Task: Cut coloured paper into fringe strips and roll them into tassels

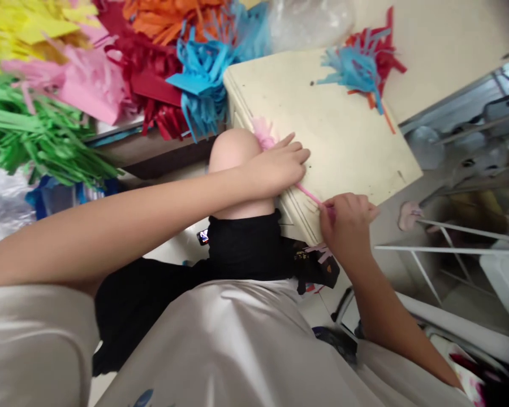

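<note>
A pink paper tassel with a fringed end lies at the near left edge of the cream wooden top. My left hand rests flat over its middle, fingers stretched out, and hides that part. From under the palm a thin, twisted pink strip runs toward the right. The fingers of my right hand are closed around the strip's end, by the front edge of the top. Farther back on the same surface lie a blue tassel and a red tassel.
Fringed paper piles in yellow, green, pink, dark red and blue spread along the left. Clear plastic lies at the back. My knee touches the cream furniture; a white metal frame stands right.
</note>
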Demonstrator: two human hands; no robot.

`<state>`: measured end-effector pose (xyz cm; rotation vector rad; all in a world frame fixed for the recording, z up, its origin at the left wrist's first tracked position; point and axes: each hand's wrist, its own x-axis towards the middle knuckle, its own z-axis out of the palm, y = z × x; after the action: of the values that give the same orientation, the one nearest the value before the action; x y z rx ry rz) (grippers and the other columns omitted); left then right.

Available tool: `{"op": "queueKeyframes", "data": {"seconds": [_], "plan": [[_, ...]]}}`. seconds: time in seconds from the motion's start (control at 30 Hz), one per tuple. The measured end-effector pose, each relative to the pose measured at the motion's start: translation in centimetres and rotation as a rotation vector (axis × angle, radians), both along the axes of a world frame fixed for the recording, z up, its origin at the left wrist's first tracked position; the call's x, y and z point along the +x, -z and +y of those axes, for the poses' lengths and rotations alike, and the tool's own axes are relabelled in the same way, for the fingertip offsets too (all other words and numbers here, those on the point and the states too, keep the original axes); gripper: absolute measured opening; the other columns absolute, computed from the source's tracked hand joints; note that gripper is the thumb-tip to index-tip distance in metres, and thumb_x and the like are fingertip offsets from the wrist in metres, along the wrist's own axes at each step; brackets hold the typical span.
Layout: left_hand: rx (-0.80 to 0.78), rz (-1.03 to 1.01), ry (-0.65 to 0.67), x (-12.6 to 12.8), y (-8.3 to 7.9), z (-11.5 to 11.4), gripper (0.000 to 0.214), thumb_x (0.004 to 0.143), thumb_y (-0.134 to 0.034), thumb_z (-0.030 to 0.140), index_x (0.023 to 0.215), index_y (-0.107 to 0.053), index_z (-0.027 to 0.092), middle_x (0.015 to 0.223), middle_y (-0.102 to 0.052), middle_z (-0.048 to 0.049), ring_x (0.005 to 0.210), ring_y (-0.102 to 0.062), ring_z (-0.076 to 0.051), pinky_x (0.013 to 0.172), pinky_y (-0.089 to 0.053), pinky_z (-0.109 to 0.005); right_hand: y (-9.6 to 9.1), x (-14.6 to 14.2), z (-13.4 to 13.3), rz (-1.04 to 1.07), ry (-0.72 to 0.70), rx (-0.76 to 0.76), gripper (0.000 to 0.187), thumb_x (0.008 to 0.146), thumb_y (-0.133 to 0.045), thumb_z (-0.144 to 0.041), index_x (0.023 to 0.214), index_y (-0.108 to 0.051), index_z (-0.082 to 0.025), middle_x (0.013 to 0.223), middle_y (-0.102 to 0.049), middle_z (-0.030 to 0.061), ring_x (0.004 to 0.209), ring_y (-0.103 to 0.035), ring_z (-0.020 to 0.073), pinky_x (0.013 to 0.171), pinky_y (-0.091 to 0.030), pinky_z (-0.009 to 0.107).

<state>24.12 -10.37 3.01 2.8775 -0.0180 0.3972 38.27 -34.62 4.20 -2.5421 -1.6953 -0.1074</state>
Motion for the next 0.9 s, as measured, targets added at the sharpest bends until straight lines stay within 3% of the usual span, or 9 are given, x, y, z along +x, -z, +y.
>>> {"op": "queueKeyframes", "data": {"seconds": [0.17,0.47,0.67,0.9], "plan": [[0.042,0.027,0.005,-0.8,-0.8,0.4,0.036,0.108,-0.044,0.013,0.091,-0.075,0.017,0.111,-0.066,-0.0093,0.118,-0.062,-0.022,0.146,-0.039,-0.057,-0.5,-0.8,-0.6,0.055,0.013,0.051,0.028,0.114,-0.051,-0.036,0.102,-0.069,-0.019,0.111,-0.067,0.0148,0.113,-0.051,0.0331,0.102,-0.031,0.047],[-0.006,0.062,-0.018,-0.5,-0.2,1.0,0.029,0.104,-0.053,0.023,0.085,-0.074,0.017,0.103,-0.064,-0.0083,0.111,-0.06,-0.022,0.14,-0.043,-0.058,-0.7,-0.6,-0.2,0.168,0.074,0.002,0.024,0.112,-0.05,-0.033,0.103,-0.067,-0.019,0.116,-0.066,0.0147,0.116,-0.051,0.0334,0.103,-0.032,0.049],[0.005,0.106,-0.009,-0.3,-0.6,1.0,0.027,0.105,-0.05,0.016,0.091,-0.073,0.015,0.107,-0.065,-0.0094,0.121,-0.063,-0.026,0.144,-0.038,-0.066,-0.5,-0.6,0.2,0.106,0.106,-0.032,0.023,0.111,-0.051,-0.032,0.1,-0.066,-0.018,0.116,-0.066,0.016,0.115,-0.05,0.033,0.099,-0.031,0.048],[0.054,0.118,-0.026,0.0,-0.8,0.9,0.023,0.103,-0.06,0.019,0.098,-0.081,0.012,0.114,-0.068,-0.0133,0.132,-0.059,-0.033,0.144,-0.033,-0.078,-0.8,-0.4,0.7,0.09,0.102,-0.066,0.023,0.11,-0.052,-0.03,0.096,-0.065,-0.017,0.114,-0.068,0.0168,0.114,-0.049,0.0317,0.095,-0.027,0.045]]}}
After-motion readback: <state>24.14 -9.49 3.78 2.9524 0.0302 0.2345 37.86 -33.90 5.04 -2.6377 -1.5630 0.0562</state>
